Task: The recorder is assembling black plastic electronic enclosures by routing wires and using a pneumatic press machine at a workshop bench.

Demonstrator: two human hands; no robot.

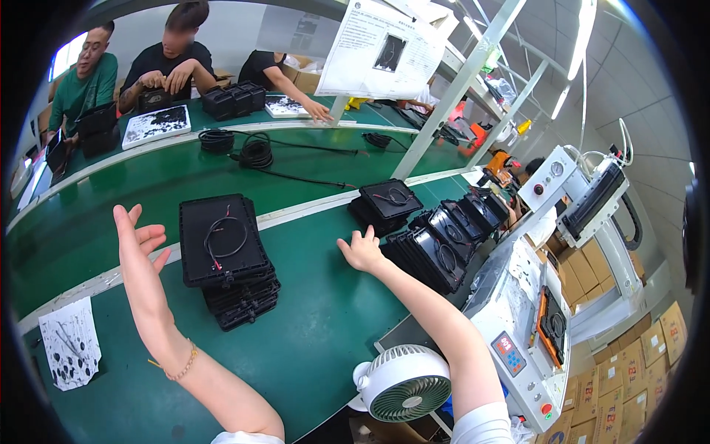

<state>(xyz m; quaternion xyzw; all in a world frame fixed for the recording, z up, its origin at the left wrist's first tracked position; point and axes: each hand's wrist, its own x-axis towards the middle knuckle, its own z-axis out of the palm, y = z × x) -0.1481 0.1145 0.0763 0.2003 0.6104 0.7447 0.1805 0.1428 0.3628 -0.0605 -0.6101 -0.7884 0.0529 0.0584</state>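
My left hand (142, 235) is raised over the green bench, fingers spread and holding nothing. It is just left of a tall stack of black rectangular plastic panels (203, 255). On the top panel lies a thin looped cable (225, 237) with red ends. My right hand (361, 250), fingers apart, reaches to the near edge of a shorter stack of black panels (384, 203); I cannot tell whether it touches. Further right, several more stacks of black panels (436, 255) lean in a row, with looped cables on top.
A white fan (407, 381) stands between my forearms, and a machine (510, 351) with a control panel is at the right. Black cable coils (255, 152) lie on the conveyor (159, 189) beyond a pale rail. Co-workers sit across it. Printed paper (70, 344) lies at left.
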